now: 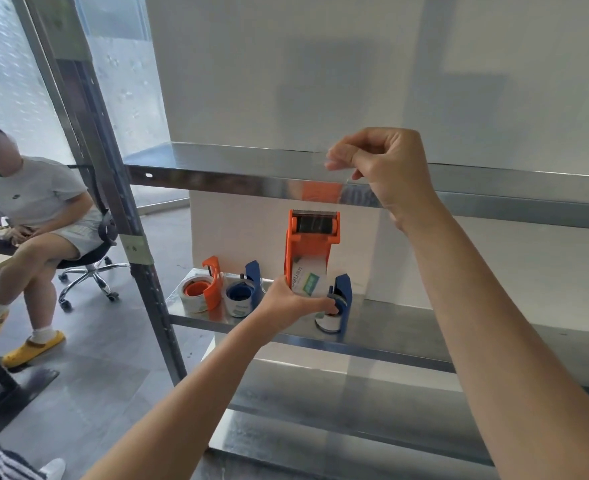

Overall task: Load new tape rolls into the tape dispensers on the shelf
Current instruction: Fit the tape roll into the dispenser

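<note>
Item under work: orange tape dispenser (312, 237), held upright above the lower shelf (390, 348), right of centre, its toothed cutter and black roller uppermost. A tape roll (307, 281) with a white and green label sits in its lower frame.

Left hand (287, 301): fingers wrapped round the foot of the dispenser and the roll, steadying both.

Right hand (386, 168): raised in front of the upper shelf (251, 178), thumb and forefinger pinching the free end of the clear tape (346, 180), which is hardly visible against the metal.

Handling assessment: the plastic body appears light and rigid, and is best taken by its side plates or base, clear of the cutter. The tape is thin, limp and adhesive, likely to fold onto itself or cling to fingers; hold it only at the very end and under tension.

Also on the lower shelf: a small orange dispenser (213, 282) far left, a blue dispenser (248, 289) beside it, and a second blue dispenser (341, 303) just right of the left hand.
</note>
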Demonstrator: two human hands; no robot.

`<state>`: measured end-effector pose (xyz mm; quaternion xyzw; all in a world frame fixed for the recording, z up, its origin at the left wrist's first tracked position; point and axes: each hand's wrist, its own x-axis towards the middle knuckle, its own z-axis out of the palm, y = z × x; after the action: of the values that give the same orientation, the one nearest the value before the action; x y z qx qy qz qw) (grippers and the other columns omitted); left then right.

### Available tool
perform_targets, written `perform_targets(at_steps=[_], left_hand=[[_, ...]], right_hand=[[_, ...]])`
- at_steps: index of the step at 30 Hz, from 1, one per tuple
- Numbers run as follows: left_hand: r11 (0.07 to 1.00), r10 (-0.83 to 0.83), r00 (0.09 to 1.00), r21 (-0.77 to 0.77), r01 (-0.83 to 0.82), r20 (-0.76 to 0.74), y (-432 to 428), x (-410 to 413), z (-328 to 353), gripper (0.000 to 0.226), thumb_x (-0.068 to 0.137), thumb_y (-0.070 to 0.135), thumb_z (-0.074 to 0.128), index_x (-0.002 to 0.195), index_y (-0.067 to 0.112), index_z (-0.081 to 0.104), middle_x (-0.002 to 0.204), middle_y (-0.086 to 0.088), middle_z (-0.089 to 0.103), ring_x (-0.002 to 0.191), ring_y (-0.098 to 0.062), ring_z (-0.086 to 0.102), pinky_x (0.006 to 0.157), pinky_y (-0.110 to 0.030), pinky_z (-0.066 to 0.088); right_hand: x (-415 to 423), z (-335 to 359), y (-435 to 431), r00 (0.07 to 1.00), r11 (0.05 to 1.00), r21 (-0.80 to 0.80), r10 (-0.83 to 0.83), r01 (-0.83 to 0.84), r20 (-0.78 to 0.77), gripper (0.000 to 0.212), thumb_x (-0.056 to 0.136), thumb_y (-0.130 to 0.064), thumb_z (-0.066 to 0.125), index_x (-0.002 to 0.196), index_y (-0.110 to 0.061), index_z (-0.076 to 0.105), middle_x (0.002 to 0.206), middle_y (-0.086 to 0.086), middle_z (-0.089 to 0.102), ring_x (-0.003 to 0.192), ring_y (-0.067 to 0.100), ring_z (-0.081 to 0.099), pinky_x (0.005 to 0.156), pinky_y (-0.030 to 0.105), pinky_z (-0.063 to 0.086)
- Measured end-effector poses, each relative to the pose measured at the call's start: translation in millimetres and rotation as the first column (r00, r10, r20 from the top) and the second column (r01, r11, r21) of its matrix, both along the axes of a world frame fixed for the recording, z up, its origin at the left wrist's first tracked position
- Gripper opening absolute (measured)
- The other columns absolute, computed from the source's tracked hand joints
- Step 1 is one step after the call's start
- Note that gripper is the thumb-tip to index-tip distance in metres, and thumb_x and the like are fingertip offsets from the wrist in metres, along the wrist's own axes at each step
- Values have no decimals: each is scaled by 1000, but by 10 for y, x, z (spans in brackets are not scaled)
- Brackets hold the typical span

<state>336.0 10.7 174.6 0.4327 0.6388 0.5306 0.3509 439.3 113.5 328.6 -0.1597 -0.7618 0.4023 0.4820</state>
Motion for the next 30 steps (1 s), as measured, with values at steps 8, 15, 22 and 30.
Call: perform_targets(at_steps=[8, 15, 22, 30], left_hand=[[999, -36, 999, -5, 36, -24, -169, 60, 15, 31, 72, 13, 79, 95, 23, 60, 96, -5, 67, 95, -20, 65, 86, -28, 55], [1000, -9, 998, -26, 7, -58, -286, 73, 48, 40, 73, 16, 79, 109, 18, 59, 99, -3, 67, 96, -18, 64, 88, -31, 55], [999, 28, 992, 25, -25, -125, -426, 82, 117, 33, 71, 20, 81, 99, 21, 62, 93, 2, 69, 91, -14, 66, 81, -26, 57], [988, 83, 986, 139, -63, -142, -569, 51, 410, 27, 71, 14, 81, 80, 28, 59, 73, 13, 64, 59, 11, 62, 49, -8, 46]], right_hand=[[-104, 116, 54, 998, 999, 11, -54, 53, 36, 5, 83, -15, 72, 81, -11, 73, 78, 4, 75, 72, 15, 74, 63, 24, 54], [-352, 83, 201, 980, 994, 39, -111, 106, 167, 8, 85, -15, 71, 85, -7, 73, 77, 3, 74, 66, 14, 72, 55, 18, 51], [-530, -115, 185, 966, 994, -83, -48, 71, 256, 6, 86, -12, 70, 85, -6, 72, 72, -1, 70, 61, 13, 69, 60, 26, 59], [-446, -384, 107, 914, 874, -480, 257, -81, 313, 21, 95, -12, 53, 78, -8, 64, 59, -2, 65, 58, 16, 63, 51, 24, 55]])
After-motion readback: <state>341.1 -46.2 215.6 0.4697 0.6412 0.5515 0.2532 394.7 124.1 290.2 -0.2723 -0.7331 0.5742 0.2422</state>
